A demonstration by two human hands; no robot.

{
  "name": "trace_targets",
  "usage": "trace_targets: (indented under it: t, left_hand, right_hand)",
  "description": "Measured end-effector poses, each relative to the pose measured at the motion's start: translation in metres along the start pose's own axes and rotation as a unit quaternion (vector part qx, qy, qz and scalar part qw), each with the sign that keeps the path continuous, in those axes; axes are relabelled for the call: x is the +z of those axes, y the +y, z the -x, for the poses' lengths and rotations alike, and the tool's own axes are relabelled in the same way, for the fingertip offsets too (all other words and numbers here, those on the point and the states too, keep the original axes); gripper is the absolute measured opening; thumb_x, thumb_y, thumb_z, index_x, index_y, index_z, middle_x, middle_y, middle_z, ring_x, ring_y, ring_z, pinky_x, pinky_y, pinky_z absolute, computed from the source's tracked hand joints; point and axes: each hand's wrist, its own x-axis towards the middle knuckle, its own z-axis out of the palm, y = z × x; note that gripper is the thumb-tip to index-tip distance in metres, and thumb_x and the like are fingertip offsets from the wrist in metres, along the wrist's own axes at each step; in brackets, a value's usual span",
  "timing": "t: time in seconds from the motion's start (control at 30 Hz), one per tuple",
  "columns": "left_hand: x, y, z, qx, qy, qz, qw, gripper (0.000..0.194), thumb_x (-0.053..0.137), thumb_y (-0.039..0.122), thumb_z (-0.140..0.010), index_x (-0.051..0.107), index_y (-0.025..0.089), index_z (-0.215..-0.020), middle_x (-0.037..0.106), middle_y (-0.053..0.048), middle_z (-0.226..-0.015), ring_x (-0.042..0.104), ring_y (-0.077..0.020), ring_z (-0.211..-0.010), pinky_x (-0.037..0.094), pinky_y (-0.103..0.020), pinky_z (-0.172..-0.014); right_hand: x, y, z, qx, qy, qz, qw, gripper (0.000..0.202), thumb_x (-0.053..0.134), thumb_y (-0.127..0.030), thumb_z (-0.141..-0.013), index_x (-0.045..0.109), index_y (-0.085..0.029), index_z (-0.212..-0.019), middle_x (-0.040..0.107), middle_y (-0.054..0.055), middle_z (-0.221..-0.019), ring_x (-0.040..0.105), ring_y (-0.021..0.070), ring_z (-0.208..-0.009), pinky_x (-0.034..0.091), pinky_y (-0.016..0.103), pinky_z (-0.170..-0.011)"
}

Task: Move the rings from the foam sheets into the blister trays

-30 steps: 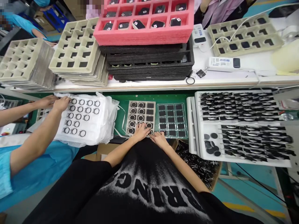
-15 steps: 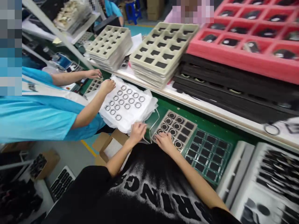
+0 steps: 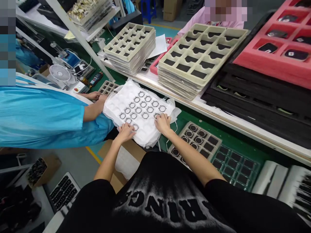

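A white padded tray carries rows of thin round rings. My left hand is over its near edge, fingers curled at a ring; whether they grip it is too small to tell. At the tray's right side, the fingertips of my right hand are pinched on another ring. To the right, a beige compartment tray holds several rings on dark squares, with a column of dark squares that bear no ring. Beyond it lies a green tray of dark squares.
A co-worker in a blue shirt has both hands at the white tray's far left. Stacked beige trays, red foam trays and black foam line the raised shelf. An open carton sits below my left arm.
My right hand has moved from the beige tray onto the white tray. My left hand has shifted left along the white tray. The view has turned, and the co-worker's hands are lower.
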Motion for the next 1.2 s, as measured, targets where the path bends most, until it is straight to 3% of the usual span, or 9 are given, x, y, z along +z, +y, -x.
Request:
trace_targets:
  t: [0.17, 0.27, 0.37, 0.57, 0.73, 0.83, 0.97, 1.1, 1.2]
  left_hand:
    - [-0.002, -0.009, -0.014, 0.055, 0.000, -0.011, 0.998, 0.021, 0.059, 0.043, -0.098, 0.070, 0.028, -0.108, 0.052, -0.011, -0.117, 0.046, -0.0309, -0.110, 0.036, -0.048, -0.097]
    - [0.000, -0.011, -0.015, 0.064, -0.019, -0.018, 0.998, 0.019, 0.060, 0.042, -0.098, 0.072, 0.028, -0.103, 0.052, -0.010, -0.116, 0.046, -0.0300, -0.108, 0.036, -0.047, -0.095]
    - [-0.001, -0.011, -0.016, 0.070, -0.014, -0.001, 0.997, 0.020, 0.060, 0.042, -0.098, 0.071, 0.025, -0.100, 0.054, -0.010, -0.116, 0.048, -0.0293, -0.109, 0.038, -0.047, -0.096]
    - [-0.005, -0.003, -0.026, 0.015, 0.130, 0.093, 0.987, 0.019, 0.056, 0.037, -0.098, 0.067, 0.022, -0.096, 0.058, -0.011, -0.112, 0.053, -0.0283, -0.113, 0.042, -0.045, -0.100]
    - [-0.021, 0.021, -0.054, 0.029, 0.261, 0.147, 0.954, 0.019, 0.053, 0.040, -0.096, 0.058, 0.023, -0.089, 0.058, -0.009, -0.101, 0.056, -0.0268, -0.108, 0.044, -0.045, -0.103]
    - [-0.032, 0.057, -0.071, 0.066, 0.288, 0.141, 0.945, 0.021, 0.055, 0.042, -0.096, 0.056, 0.023, -0.086, 0.058, -0.008, -0.097, 0.055, -0.0276, -0.105, 0.043, -0.046, -0.103]
    - [-0.027, 0.147, -0.081, 0.162, 0.198, 0.119, 0.959, 0.022, 0.057, 0.040, -0.097, 0.059, 0.022, -0.086, 0.057, -0.009, -0.101, 0.055, -0.0270, -0.108, 0.041, -0.045, -0.104]
    - [0.008, 0.263, -0.085, 0.246, 0.060, 0.099, 0.962, 0.025, 0.056, 0.040, -0.101, 0.064, 0.021, -0.088, 0.059, -0.008, -0.107, 0.053, -0.0263, -0.111, 0.039, -0.042, -0.099]
    - [0.050, 0.340, -0.093, 0.312, -0.010, 0.087, 0.946, 0.027, 0.056, 0.043, -0.102, 0.066, 0.021, -0.092, 0.060, -0.009, -0.110, 0.050, -0.0266, -0.111, 0.037, -0.041, -0.095]
  right_hand:
    - [-0.007, -0.014, -0.006, -0.034, 0.023, -0.084, 0.996, 0.030, 0.046, -0.031, -0.105, 0.072, -0.020, -0.113, 0.063, 0.013, -0.110, 0.049, 0.0293, -0.111, 0.029, 0.041, -0.091]
    - [0.002, -0.038, -0.018, -0.088, 0.022, -0.075, 0.993, 0.033, 0.042, -0.029, -0.107, 0.073, -0.020, -0.113, 0.065, 0.014, -0.113, 0.049, 0.0282, -0.111, 0.028, 0.041, -0.092]
    - [0.017, -0.061, -0.027, -0.078, -0.016, -0.034, 0.996, 0.036, 0.039, -0.020, -0.105, 0.073, -0.016, -0.113, 0.065, 0.017, -0.120, 0.048, 0.0295, -0.116, 0.029, 0.042, -0.094]
    - [0.015, -0.068, -0.035, -0.042, -0.073, -0.085, 0.993, 0.029, 0.049, -0.017, -0.101, 0.076, -0.015, -0.111, 0.069, 0.016, -0.123, 0.053, 0.0282, -0.119, 0.029, 0.042, -0.097]
    - [-0.010, -0.031, -0.023, 0.002, -0.067, -0.278, 0.958, 0.021, 0.064, -0.036, -0.099, 0.079, -0.025, -0.110, 0.073, 0.004, -0.107, 0.061, 0.0219, -0.101, 0.029, 0.033, -0.087]
    - [-0.015, 0.026, 0.029, 0.001, 0.013, -0.299, 0.954, 0.023, 0.067, -0.037, -0.100, 0.080, -0.028, -0.116, 0.070, 0.003, -0.098, 0.059, 0.0186, -0.095, 0.027, 0.032, -0.086]
    - [-0.004, 0.135, 0.151, 0.101, 0.103, -0.191, 0.971, 0.023, 0.062, -0.035, -0.102, 0.082, -0.025, -0.109, 0.064, 0.004, -0.087, 0.055, 0.0201, -0.095, 0.025, 0.036, -0.091]
    - [0.018, 0.227, 0.250, 0.206, 0.103, -0.096, 0.968, 0.028, 0.055, -0.031, -0.105, 0.082, -0.023, -0.110, 0.060, 0.004, -0.086, 0.051, 0.0201, -0.091, 0.023, 0.037, -0.087]
    - [0.030, 0.259, 0.271, 0.193, 0.059, -0.063, 0.977, 0.030, 0.052, -0.029, -0.105, 0.081, -0.025, -0.111, 0.060, 0.005, -0.088, 0.048, 0.0203, -0.092, 0.021, 0.037, -0.085]
